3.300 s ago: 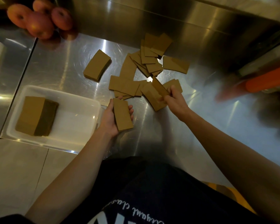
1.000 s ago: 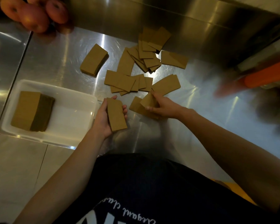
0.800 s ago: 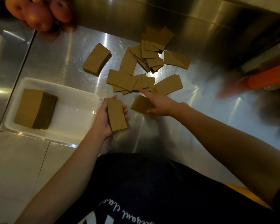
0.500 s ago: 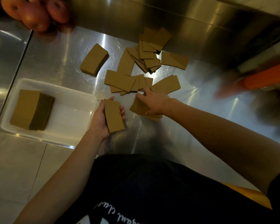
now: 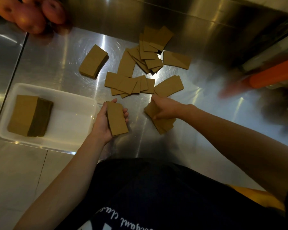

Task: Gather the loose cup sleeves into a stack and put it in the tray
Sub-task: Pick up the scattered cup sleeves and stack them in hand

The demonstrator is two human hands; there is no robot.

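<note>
Several loose brown cardboard cup sleeves (image 5: 140,70) lie scattered on the steel counter. My left hand (image 5: 105,123) holds a small stack of sleeves (image 5: 117,121) just right of the white tray (image 5: 68,103). A thick sleeve stack (image 5: 29,116) lies inside that tray at its left. My right hand (image 5: 165,108) grips a few sleeves (image 5: 165,126) at the counter surface, fingers curled over them. Another neat stack (image 5: 94,61) rests on the counter beyond the tray.
Red apples (image 5: 30,15) sit at the far left corner. A steel back wall (image 5: 189,22) rises behind the sleeves. An orange-capped object (image 5: 273,75) lies at the right, blurred. The counter's front edge runs just below the tray.
My right hand dragged a few sleeves from the pile toward me and closed on them. My left hand kept its stack, nearly still beside the tray.
</note>
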